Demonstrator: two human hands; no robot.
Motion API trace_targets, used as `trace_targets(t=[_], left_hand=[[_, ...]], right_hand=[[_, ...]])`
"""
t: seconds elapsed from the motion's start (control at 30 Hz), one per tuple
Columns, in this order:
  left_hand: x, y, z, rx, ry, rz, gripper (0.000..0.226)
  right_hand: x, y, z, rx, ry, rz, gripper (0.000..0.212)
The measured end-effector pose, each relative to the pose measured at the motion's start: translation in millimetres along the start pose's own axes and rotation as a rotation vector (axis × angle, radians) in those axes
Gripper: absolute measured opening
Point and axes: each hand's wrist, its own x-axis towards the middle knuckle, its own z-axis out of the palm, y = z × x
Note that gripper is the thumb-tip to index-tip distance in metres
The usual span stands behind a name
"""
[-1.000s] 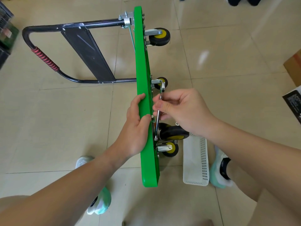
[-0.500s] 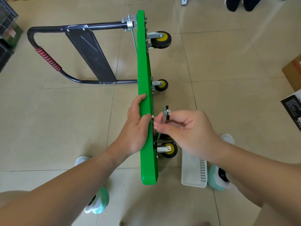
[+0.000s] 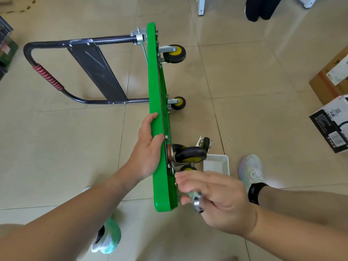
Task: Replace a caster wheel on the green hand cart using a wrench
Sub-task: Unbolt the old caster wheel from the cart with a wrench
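Head view: green hand cart [image 3: 158, 102] is stood on edge, running from 12 towards 6 o'clock through the centre. Its deck is gripped at the near half by the left hand [image 3: 148, 153], thumb and fingers clamped over the edge. Since half a second ago the right hand [image 3: 218, 196] has been brought down from mid-deck to 5 o'clock, fingers curled round the blurred wrench [image 3: 196, 201]. More of the white basket [image 3: 216, 164] is uncovered at 4 o'clock; its contents cannot be made out. A loose caster [image 3: 205, 144] is seen just beyond its far rim.
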Motion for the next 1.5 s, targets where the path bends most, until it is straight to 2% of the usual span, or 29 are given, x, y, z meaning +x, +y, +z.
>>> trace_targets(t=[0.07, 0.17, 0.27, 0.43, 0.57, 0.7, 0.8, 0.87, 1.0, 1.17, 1.4, 1.5], left_hand=[[-0.6, 0.7, -0.3, -0.006, 0.002, -0.007, 0.065], [-0.6, 0.6, -0.6, 0.0, -0.001, -0.004, 0.065], [-0.1, -0.5, -0.2, 0.008, -0.005, -0.002, 0.066], [-0.2, -1.0, -0.2, 0.003, -0.004, 0.001, 0.065], [-0.1, -1.5, -0.8, -0.001, -0.001, 0.016, 0.061], [-0.8, -1.9, -2.0, -0.007, -0.005, 0.014, 0.061], [-0.6, -1.6, -2.0, -0.007, -0.016, 0.013, 0.062], [0.0, -1.6, -1.8, -0.007, -0.014, 0.005, 0.064], [0.0, -1.2, -1.9, 0.002, -0.018, -0.002, 0.065], [-0.6, -0.5, -1.6, 0.014, -0.016, 0.0, 0.065], [-2.2, 0.7, -2.1, -0.016, -0.024, -0.014, 0.064], [-2.2, 1.2, -2.4, -0.011, -0.03, -0.019, 0.064]], right_hand=[[6.9, -4.4, -5.0, 0.022, 0.109, 0.054, 0.026], [18.8, -1.0, -10.2, 0.064, 0.188, 0.226, 0.015], [25.9, 13.6, -8.3, 0.249, 0.151, 0.476, 0.018], [23.7, 32.5, -1.1, 0.338, 0.098, 0.568, 0.016], [17.1, 35.5, 5.3, 0.216, 0.113, 0.488, 0.017], [4.7, 34.8, 9.5, -0.022, 0.076, 0.196, 0.022], [-1.9, 33.2, 11.6, 0.009, 0.028, 0.09, 0.01], [-4.6, 33.8, 14.1, 0.016, -0.003, 0.046, 0.017], [-8.4, 38.8, 16.7, -0.018, -0.089, -0.043, 0.01], [-14.0, 45.5, 18.2, -0.101, -0.221, -0.186, 0.013], [-17.0, 45.7, 14.3, -0.085, -0.256, -0.192, 0.012], [-13.5, 37.6, 14.0, -0.069, -0.156, -0.11, 0.015]])
